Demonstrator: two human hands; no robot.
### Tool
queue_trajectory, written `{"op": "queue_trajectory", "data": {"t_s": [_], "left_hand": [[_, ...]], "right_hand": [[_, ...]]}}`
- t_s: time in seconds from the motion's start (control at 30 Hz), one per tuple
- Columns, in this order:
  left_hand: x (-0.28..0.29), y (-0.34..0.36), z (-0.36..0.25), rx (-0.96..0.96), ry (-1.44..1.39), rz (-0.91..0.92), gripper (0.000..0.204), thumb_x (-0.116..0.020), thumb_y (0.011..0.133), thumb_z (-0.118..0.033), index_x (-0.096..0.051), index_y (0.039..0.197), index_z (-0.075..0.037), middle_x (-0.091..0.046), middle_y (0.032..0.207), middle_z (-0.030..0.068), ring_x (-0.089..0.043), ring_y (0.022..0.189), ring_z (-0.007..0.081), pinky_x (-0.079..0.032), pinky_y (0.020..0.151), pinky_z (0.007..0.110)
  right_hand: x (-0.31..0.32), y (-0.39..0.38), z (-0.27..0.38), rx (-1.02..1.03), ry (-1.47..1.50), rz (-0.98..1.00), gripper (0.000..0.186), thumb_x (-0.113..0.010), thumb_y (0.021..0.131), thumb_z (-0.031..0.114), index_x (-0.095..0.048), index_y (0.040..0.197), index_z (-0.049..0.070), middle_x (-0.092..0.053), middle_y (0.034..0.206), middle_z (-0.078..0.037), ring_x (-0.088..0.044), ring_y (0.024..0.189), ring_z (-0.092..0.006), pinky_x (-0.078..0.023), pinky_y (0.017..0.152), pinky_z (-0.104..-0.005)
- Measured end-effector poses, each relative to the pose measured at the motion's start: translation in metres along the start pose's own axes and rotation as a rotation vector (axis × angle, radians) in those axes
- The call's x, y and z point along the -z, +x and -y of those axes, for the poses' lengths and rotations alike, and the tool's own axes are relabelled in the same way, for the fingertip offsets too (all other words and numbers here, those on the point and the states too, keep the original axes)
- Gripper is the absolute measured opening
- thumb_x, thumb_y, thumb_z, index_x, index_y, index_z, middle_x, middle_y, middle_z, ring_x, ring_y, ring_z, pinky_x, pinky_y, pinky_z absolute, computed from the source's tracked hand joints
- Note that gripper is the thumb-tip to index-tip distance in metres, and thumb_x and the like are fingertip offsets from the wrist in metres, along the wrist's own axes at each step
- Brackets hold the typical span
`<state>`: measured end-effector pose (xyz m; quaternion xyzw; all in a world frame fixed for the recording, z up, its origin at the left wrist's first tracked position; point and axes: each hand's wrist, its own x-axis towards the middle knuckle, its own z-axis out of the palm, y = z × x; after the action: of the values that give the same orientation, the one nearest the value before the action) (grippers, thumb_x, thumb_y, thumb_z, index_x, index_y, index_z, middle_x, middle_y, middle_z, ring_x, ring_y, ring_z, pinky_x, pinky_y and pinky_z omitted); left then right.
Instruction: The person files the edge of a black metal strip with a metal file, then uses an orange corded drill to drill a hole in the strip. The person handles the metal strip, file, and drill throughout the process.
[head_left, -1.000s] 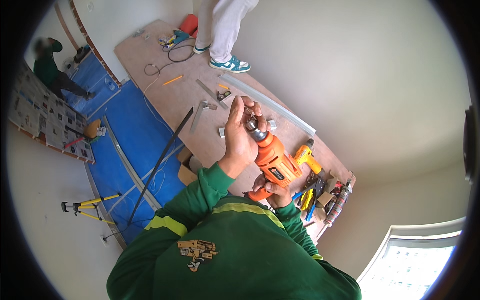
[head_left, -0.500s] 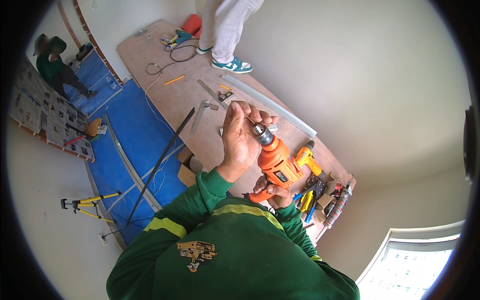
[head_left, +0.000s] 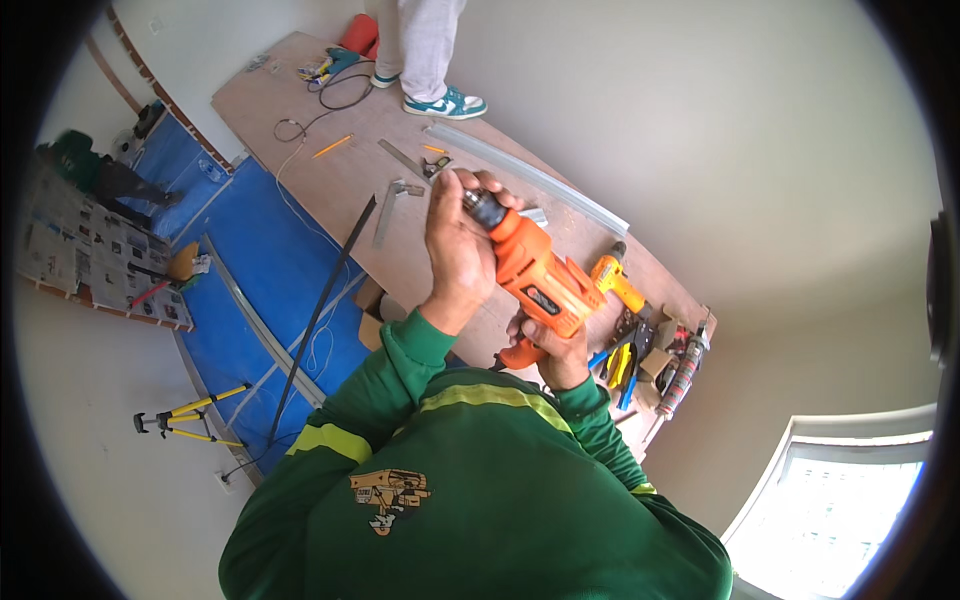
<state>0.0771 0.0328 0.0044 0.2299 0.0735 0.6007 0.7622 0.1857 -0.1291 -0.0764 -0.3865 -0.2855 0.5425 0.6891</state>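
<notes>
Not much here tbh: small brown cardboard box (head_left: 372, 312) on the floor by the board's edge, open top. Dark rectangular label (head_left: 541, 299) on the orange drill's side. Sheets of printed newspaper (head_left: 75, 255) spread flat at far left, greyish w/ colour blocks.

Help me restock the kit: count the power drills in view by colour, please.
Orange drill, gripped at the chuck by the left hand and at the handle by the right hand: 1
Yellow drill, lying on the plywood board: 1
Total: 2
</notes>
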Motion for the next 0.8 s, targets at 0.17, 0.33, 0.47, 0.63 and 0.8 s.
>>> {"op": "queue_trajectory", "data": {"t_s": [0.17, 0.33, 0.47, 0.63, 0.8], "left_hand": [[0.0, 0.008, 0.005, 0.006, -0.001, -0.063, 0.03, -0.048, 0.118, -0.038, -0.053, 0.101, -0.014, -0.057, 0.092, 0.0041, -0.059, 0.086, 0.021, -0.055, 0.091, 0.046], [-0.002, 0.005, 0.011, 0.103, 0.023, -0.117, 0.026, -0.044, 0.117, -0.034, -0.05, 0.101, -0.014, -0.055, 0.09, 0.0033, -0.056, 0.084, 0.02, -0.054, 0.091, 0.045], [-0.007, 0.005, 0.012, 0.12, 0.023, -0.106, 0.029, -0.047, 0.118, -0.039, -0.051, 0.1, -0.016, -0.054, 0.091, 0.0013, -0.055, 0.084, 0.0186, -0.053, 0.089, 0.043], [-0.015, 0.002, 0.008, 0.148, 0.031, -0.068, 0.036, -0.051, 0.117, -0.047, -0.051, 0.098, -0.017, -0.051, 0.087, -0.0001, -0.055, 0.08, 0.0169, -0.053, 0.085, 0.04], [-0.022, -0.007, 0.002, 0.176, -0.022, -0.006, 0.035, -0.048, 0.118, -0.045, -0.051, 0.099, -0.016, -0.05, 0.084, 0.0006, -0.054, 0.079, 0.0175, -0.052, 0.083, 0.04]], "right_hand": [[-0.001, -0.002, 0.003, -0.111, 0.14, 0.032, 0.044, -0.084, 0.089, 0.006, -0.067, 0.129, 0.001, -0.073, 0.112, -0.011, -0.073, 0.098, -0.0227, -0.062, 0.08, -0.0376], [0.004, -0.007, -0.001, -0.186, 0.206, 0.067, 0.047, -0.083, 0.087, 0.003, -0.066, 0.13, 0.002, -0.071, 0.117, -0.011, -0.071, 0.102, -0.0228, -0.061, 0.085, -0.0389], [0.007, -0.012, -0.002, -0.169, 0.134, 0.047, 0.056, -0.086, 0.082, 0.009, -0.064, 0.132, 0.001, -0.07, 0.118, -0.013, -0.071, 0.102, -0.0241, -0.062, 0.086, -0.0413], [0.009, -0.013, 0.002, -0.173, 0.182, 0.166, 0.052, -0.083, 0.085, 0.005, -0.064, 0.133, 0.003, -0.069, 0.12, -0.011, -0.068, 0.107, -0.0219, -0.056, 0.097, -0.0388], [0.005, -0.02, 0.008, -0.13, 0.105, 0.23, 0.05, -0.084, 0.088, 0.01, -0.063, 0.133, 0.001, -0.07, 0.112, -0.012, -0.069, 0.107, -0.0254, -0.057, 0.097, -0.0415]]}}
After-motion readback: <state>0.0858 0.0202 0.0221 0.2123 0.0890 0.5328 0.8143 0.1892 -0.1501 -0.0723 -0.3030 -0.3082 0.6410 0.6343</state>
